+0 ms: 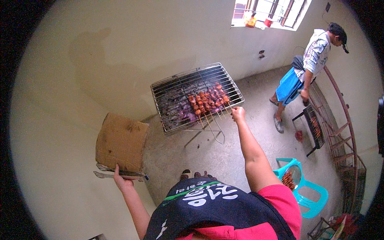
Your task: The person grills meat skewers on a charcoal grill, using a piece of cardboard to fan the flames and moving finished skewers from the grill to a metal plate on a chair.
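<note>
In my left hand [123,181] is a worn sheet of brown cardboard [123,141], gripped by its lower edge beside the wall. Reaching forward, my right hand [238,114] pinches the stick end of the rightmost meat skewer [225,98]. Several more skewers of reddish meat [204,102] lie side by side on a wire grate [222,72], their bare sticks pointing towards me. Beneath the grate, grey and dark charcoal [171,102] fills the grill, with a purplish glow under the meat. A wire handle [221,138] sticks out from the grate's near side.
A teal plastic chair [315,192] at right bears a metal bowl [295,174] of skewered meat. Farther off, another person [318,57] stands by a second small grill [310,129]. A rusty metal ladder-like frame [342,99] leans near the right wall. A barred window [270,13] is above.
</note>
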`<move>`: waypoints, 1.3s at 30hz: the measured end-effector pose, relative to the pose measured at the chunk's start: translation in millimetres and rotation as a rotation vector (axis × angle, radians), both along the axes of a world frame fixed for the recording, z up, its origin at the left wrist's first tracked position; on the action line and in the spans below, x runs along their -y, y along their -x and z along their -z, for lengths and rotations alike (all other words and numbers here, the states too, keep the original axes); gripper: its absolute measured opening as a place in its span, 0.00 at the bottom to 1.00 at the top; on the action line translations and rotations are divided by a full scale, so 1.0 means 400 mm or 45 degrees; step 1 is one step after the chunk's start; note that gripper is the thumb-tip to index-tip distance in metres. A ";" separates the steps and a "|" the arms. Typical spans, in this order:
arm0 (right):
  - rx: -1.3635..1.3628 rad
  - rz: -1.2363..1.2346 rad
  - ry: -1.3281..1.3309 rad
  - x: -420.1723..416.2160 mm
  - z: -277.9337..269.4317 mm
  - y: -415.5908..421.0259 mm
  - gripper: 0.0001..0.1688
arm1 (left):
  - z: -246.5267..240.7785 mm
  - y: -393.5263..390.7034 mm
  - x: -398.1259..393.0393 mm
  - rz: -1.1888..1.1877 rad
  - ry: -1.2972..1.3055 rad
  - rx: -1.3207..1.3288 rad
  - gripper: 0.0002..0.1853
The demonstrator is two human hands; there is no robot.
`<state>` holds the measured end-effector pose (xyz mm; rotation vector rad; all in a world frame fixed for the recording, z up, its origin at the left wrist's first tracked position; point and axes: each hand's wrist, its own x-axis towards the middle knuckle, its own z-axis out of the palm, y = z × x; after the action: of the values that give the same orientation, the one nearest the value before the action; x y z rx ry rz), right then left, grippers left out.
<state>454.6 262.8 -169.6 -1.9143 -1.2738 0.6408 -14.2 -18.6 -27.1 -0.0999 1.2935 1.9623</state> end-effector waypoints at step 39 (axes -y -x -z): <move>0.171 0.919 0.247 0.895 0.083 -0.043 0.12 | -0.100 -0.161 -0.395 1.212 -0.143 -0.277 0.24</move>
<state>471.6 -95.1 -202.7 -2.4059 -0.5205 0.2622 50.3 139.5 12.8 0.6813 1.0587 1.2200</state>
